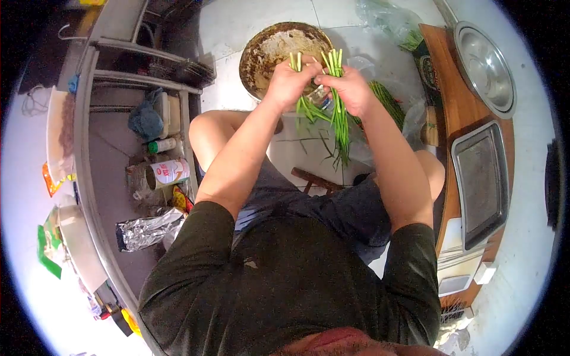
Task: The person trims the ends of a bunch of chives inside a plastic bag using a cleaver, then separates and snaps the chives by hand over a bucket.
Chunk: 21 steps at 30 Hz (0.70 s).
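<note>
My left hand (289, 83) is closed round a small bunch of green stalks (309, 110), whose cut ends point up. My right hand (350, 89) grips a thicker bunch of long green stalks (341, 127), with pale ends above the fingers and thin leaves hanging down. The fingertips of both hands nearly meet between the bunches. Just behind my left hand, a large round pan (255, 65) with a brown, stained inside stands on the floor. More green stalks (387, 102) lie on clear plastic to the right of my right hand.
A wooden surface (442, 71) at the right holds a metal basin (487, 68) and a metal tray (482, 184). Shelves at the left hold a can (169, 173), foil (151, 230) and a blue bag (146, 117). A small wooden stool (314, 179) stands between my legs.
</note>
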Available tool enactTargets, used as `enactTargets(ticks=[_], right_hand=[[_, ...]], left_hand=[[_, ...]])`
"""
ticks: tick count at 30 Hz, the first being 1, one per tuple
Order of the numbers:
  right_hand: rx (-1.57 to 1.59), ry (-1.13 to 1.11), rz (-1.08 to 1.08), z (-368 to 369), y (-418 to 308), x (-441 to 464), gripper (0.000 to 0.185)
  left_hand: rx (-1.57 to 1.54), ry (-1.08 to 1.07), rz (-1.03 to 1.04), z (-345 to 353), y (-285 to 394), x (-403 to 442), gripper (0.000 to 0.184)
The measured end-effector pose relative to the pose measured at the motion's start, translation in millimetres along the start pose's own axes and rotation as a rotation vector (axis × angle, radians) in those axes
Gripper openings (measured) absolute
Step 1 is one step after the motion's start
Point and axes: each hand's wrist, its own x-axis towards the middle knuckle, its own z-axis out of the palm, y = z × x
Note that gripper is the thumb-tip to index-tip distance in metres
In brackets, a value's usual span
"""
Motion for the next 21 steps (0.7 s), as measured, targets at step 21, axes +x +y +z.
enactTargets(ticks=[21], right_hand=[[0.058,0.015,-0.021,-2.6,5.7,7.5,0.021]], left_hand=[[0.005,0.293,-0.136,-35.5,13.4,16.7,0.014]])
